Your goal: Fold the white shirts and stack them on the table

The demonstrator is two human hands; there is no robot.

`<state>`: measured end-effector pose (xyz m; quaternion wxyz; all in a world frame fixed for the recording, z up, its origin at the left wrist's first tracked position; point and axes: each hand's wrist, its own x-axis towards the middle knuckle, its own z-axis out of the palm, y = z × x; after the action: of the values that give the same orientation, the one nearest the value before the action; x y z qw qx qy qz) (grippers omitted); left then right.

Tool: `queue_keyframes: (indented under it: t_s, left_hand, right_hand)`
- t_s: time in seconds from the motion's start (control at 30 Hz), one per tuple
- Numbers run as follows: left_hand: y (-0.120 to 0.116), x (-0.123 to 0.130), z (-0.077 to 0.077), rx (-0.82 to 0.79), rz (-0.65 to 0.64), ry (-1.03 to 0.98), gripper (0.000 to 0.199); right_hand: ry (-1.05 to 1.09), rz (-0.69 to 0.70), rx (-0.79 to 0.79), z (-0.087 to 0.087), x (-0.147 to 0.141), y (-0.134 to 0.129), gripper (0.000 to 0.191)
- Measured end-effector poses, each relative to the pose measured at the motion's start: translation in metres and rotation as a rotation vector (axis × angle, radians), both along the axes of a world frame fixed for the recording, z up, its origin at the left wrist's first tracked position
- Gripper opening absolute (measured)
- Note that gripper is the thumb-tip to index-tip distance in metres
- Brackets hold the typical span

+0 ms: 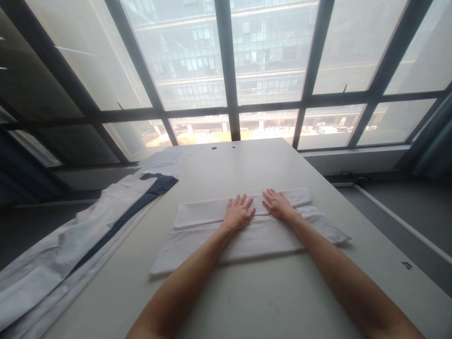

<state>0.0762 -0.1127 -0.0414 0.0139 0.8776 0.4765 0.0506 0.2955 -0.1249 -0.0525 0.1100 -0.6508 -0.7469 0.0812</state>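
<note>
A white garment, folded into a wide flat shape (197, 242), lies on the table in front of me; its exact kind cannot be made out. Its far part is turned over as a strip along the back edge, and a pointed corner sticks out at the right. My left hand (239, 213) rests palm down on the folded strip near the middle, fingers spread. Just to the right, my right hand (278, 205) also presses flat on the cloth with its fingers stretched out. Neither hand grips anything.
Along the left side of the white table (254, 165) lies a pile of white garments (88, 226) with a dark blue piece (134, 212) among them, partly hanging over the edge. Large windows (190, 52) stand beyond the table. A cable (353, 177) lies on the floor at right.
</note>
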Motion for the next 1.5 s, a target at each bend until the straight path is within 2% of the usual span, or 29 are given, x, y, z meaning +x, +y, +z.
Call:
queue_keyframes:
  t_s: [1.03, 1.1, 1.2, 1.27, 1.5]
  left_hand:
    - [0.001, 0.0, -0.001, 0.006, 0.008, -0.002, 0.062]
    - [0.001, -0.001, -0.001, 0.006, 0.006, -0.005, 0.062]
    - [0.0, -0.001, 0.0, -0.002, 0.004, -0.007, 0.062]
    - [0.0, -0.001, 0.0, -0.008, 0.002, -0.008, 0.062]
    - [0.0, 0.0, 0.0, -0.018, 0.0, -0.014, 0.062]
  right_hand:
    - [0.045, -0.016, -0.001, -0.001, 0.0, -0.001, 0.059]
    - [0.208, -0.028, 0.005, -0.003, 0.0, 0.002, 0.058]
    - [0.711, -0.139, 0.057, -0.003, 0.006, 0.011, 0.049]
    - [0.966, -0.254, 0.121, -0.002, 0.017, 0.017, 0.045]
    - [1.39, -0.695, 0.356, 0.006, 0.092, 0.019, 0.058]
